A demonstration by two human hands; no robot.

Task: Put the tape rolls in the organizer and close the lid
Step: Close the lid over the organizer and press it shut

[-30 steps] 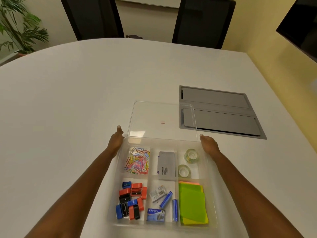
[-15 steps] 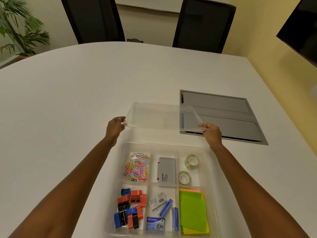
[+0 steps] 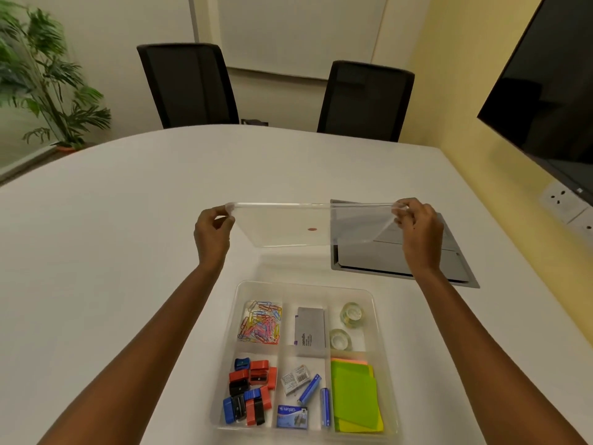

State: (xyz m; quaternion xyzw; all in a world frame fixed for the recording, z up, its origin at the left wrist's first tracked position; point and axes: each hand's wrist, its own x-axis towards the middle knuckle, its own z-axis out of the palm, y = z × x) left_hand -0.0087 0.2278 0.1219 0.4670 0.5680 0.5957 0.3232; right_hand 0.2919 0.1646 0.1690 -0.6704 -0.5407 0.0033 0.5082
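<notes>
A clear plastic organizer [image 3: 375, 319] stands open on the white table close to me. Two clear tape rolls lie in its far right compartment, one [image 3: 351, 313] behind the other [image 3: 339, 338]. The transparent lid [image 3: 288, 226], marked with a small red dot, hangs in the air beyond the organizer, tilted with its near edge raised. My left hand [image 3: 211, 232] pinches the lid's left corner and my right hand [image 3: 418, 226] pinches its right corner.
Other compartments hold coloured paper clips [image 3: 260, 322], a grey box [image 3: 309, 332], sharpeners [image 3: 252, 393], staple boxes [image 3: 295, 380] and green sticky notes [image 3: 354, 396]. A grey cable hatch [image 3: 449, 261] is set in the table behind. Two black chairs [image 3: 365, 97] stand at the far edge.
Both hands went from the organizer's far corners to the lid lying behind it, gripped its near corners and lifted it off the table, tilting it up.
</notes>
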